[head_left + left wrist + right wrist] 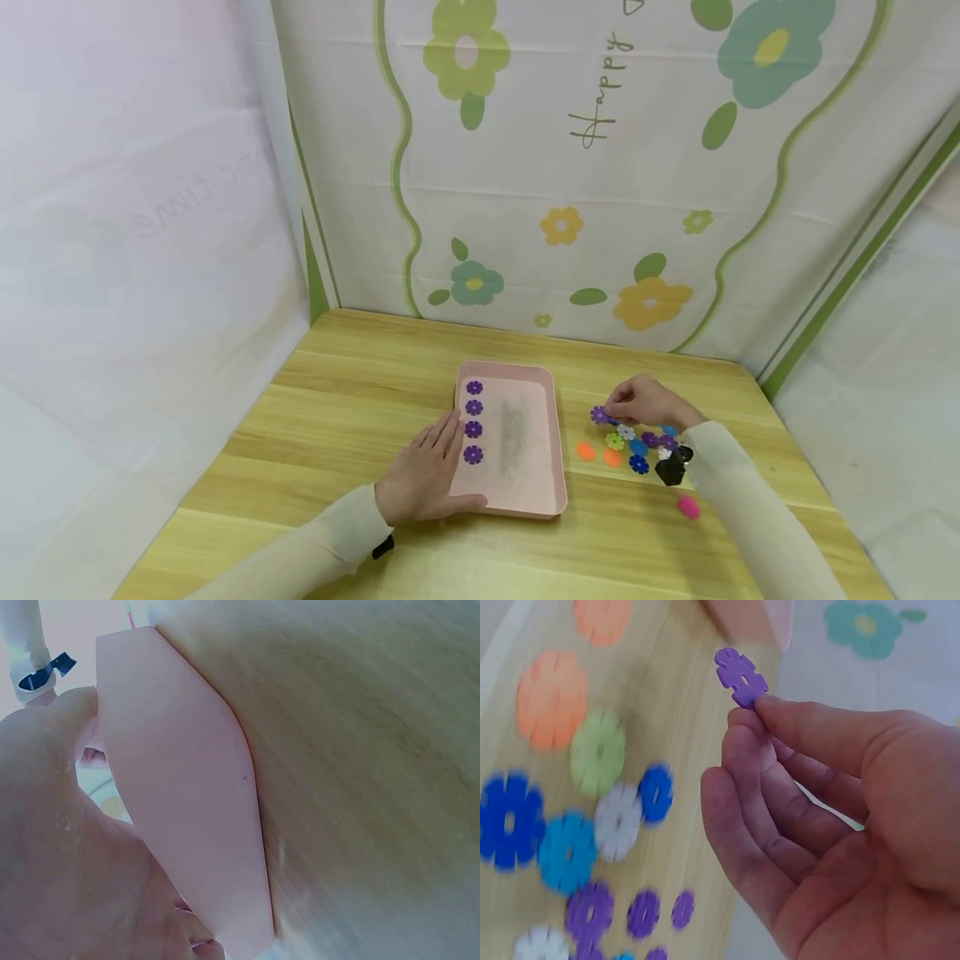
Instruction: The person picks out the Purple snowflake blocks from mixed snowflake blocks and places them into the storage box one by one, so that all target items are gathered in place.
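My right hand (647,402) pinches a purple snowflake disc (742,677) by its edge between thumb and index finger. It is held above the loose discs to the right of the tray. My left hand (423,472) rests on the near left corner of a shallow pink tray (538,471), fingers straight along the left rim and thumb out along the near rim. Inside the tray, several purple snowflake discs (473,429) lie in a column along the left side. The left wrist view shows the palm against the tray's outer wall (187,780).
Below my right hand several loose discs lie on the wooden table (300,433): a green disc (598,752), a dark blue disc (510,821), an orange disc (586,451), white and purple ones. A pink disc (688,507) lies nearer. A printed cloth (510,167) hangs behind the table.
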### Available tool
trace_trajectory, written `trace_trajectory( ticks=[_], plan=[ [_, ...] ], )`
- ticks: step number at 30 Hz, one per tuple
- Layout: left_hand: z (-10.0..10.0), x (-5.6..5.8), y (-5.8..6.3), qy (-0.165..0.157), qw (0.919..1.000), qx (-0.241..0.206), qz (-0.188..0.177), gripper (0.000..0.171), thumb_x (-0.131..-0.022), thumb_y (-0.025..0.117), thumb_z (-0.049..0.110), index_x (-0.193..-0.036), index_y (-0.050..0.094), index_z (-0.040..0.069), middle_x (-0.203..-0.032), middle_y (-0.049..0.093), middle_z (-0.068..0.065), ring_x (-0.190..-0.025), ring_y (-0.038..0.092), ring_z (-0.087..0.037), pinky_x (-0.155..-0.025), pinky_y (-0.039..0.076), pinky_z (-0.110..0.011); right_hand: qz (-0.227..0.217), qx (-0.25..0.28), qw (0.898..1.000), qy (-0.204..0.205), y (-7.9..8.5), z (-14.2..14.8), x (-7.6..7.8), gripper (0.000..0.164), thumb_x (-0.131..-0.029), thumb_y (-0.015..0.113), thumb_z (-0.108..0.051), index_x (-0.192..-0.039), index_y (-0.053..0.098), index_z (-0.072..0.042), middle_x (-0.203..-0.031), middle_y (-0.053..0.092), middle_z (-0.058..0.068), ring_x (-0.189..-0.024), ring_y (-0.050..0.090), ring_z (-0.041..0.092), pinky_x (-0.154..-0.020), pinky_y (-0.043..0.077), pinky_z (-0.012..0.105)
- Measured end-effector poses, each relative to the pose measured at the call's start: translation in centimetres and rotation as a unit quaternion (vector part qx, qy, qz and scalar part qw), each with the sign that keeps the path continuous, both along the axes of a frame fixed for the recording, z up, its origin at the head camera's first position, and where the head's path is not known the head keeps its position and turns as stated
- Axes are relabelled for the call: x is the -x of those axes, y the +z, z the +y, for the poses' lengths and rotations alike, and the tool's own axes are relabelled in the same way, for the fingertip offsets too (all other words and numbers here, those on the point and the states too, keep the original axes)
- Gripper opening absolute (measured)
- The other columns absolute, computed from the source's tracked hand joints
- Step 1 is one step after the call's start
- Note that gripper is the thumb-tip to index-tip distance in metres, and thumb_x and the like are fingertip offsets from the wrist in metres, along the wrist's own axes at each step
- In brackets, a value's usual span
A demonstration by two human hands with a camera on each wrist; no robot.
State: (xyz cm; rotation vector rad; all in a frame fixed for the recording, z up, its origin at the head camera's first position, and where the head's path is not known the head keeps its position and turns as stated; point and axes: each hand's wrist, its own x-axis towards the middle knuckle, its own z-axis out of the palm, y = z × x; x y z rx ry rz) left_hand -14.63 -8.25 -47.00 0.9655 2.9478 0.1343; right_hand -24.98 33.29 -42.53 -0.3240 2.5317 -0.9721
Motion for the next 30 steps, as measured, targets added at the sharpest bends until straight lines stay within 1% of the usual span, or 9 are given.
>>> trace_trajectory(
  ticks=[3,6,8,10,13,14,19,26,30],
  plan=[
    [-0.1,0.0,-0.1,-0.001,1.0,-0.005,0.001,0.112,-0.095,0.049,0.08,-0.161,0.033,-0.009,-0.172,0.026,-0.028,-0.16,0.03,-0.043,-0.128,0.036,-0.052,-0.016,0.029,0.999,0.023,0.6,-1.7,-0.5,0.021,-0.106,0.064,-0.014,-0.104,0.076,0.003,-0.081,0.067,0.011,-0.07,0.053,0.017,-0.065,0.053,0.031],
    [-0.1,0.0,-0.1,-0.002,1.0,-0.007,0.003,0.112,-0.095,0.049,0.08,-0.161,0.033,-0.009,-0.172,0.026,-0.028,-0.16,0.03,-0.043,-0.128,0.036,-0.052,-0.031,0.04,0.998,0.031,1.2,-3.7,-0.8,0.02,-0.105,0.065,-0.014,-0.103,0.077,0.003,-0.083,0.069,0.009,-0.072,0.056,0.017,-0.069,0.057,0.034],
    [-0.1,-0.1,-0.1,-0.002,1.0,-0.008,0.003,0.112,-0.095,0.049,0.08,-0.161,0.033,-0.009,-0.172,0.026,-0.028,-0.16,0.03,-0.043,-0.128,0.036,-0.052,-0.036,0.042,0.998,0.036,1.4,-5.2,-1.0,0.019,-0.105,0.066,-0.013,-0.102,0.077,0.002,-0.086,0.073,0.012,-0.075,0.061,0.017,-0.076,0.063,0.038],
    [-0.1,-0.1,-0.1,-0.001,1.0,-0.004,0.003,0.112,-0.095,0.048,0.08,-0.161,0.033,-0.009,-0.172,0.026,-0.028,-0.16,0.03,-0.043,-0.128,0.036,-0.052,-0.042,0.043,0.997,0.038,1.5,-6.7,-1.2,0.017,-0.103,0.068,-0.013,-0.1,0.078,0.0,-0.092,0.076,0.016,-0.08,0.068,0.02,-0.084,0.065,0.046],
    [-0.1,-0.1,0.0,0.0,1.0,0.0,0.004,0.112,-0.095,0.047,0.081,-0.161,0.032,-0.008,-0.172,0.025,-0.028,-0.16,0.03,-0.042,-0.128,0.035,-0.051,-0.043,0.046,0.996,0.059,1.3,-8.8,-1.7,0.015,-0.102,0.07,-0.012,-0.098,0.079,-0.001,-0.095,0.078,0.02,-0.082,0.071,0.022,-0.084,0.066,0.047],
    [-0.1,-0.1,0.0,0.0,1.0,0.003,0.004,0.112,-0.095,0.046,0.082,-0.161,0.032,-0.008,-0.172,0.025,-0.028,-0.16,0.03,-0.042,-0.128,0.035,-0.051,-0.043,0.047,0.996,0.065,1.3,-9.5,-1.9,0.015,-0.102,0.07,-0.012,-0.097,0.079,-0.002,-0.095,0.078,0.02,-0.082,0.072,0.022,-0.084,0.066,0.048],
    [-0.1,-0.2,0.1,0.001,1.0,0.007,0.004,0.113,-0.095,0.046,0.082,-0.161,0.032,-0.008,-0.172,0.025,-0.028,-0.16,0.03,-0.042,-0.128,0.036,-0.05,-0.035,0.048,0.994,0.095,0.7,-12.9,-2.8,0.011,-0.099,0.073,-0.009,-0.095,0.08,-0.003,-0.091,0.08,0.013,-0.079,0.071,0.017,-0.077,0.066,0.041],
    [-0.1,-0.1,0.0,0.001,0.9999,0.012,0.01,0.114,-0.095,0.045,0.084,-0.161,0.032,-0.008,-0.172,0.025,-0.028,-0.16,0.03,-0.042,-0.128,0.036,-0.05,-0.023,0.042,0.993,0.107,-0.1,-16.6,-3.8,0.008,-0.096,0.075,-0.007,-0.092,0.081,-0.005,-0.085,0.08,0.005,-0.073,0.068,0.013,-0.069,0.062,0.029],
    [-0.1,-0.1,-0.1,0.001,0.9999,0.011,0.007,0.115,-0.095,0.045,0.084,-0.162,0.032,-0.008,-0.172,0.025,-0.028,-0.161,0.029,-0.041,-0.128,0.036,-0.05,-0.017,0.043,0.993,0.111,-1.0,-17.9,-4.4,0.008,-0.096,0.076,-0.007,-0.092,0.082,-0.006,-0.085,0.081,0.004,-0.071,0.069,0.012,-0.066,0.061,0.027]
  ],
)
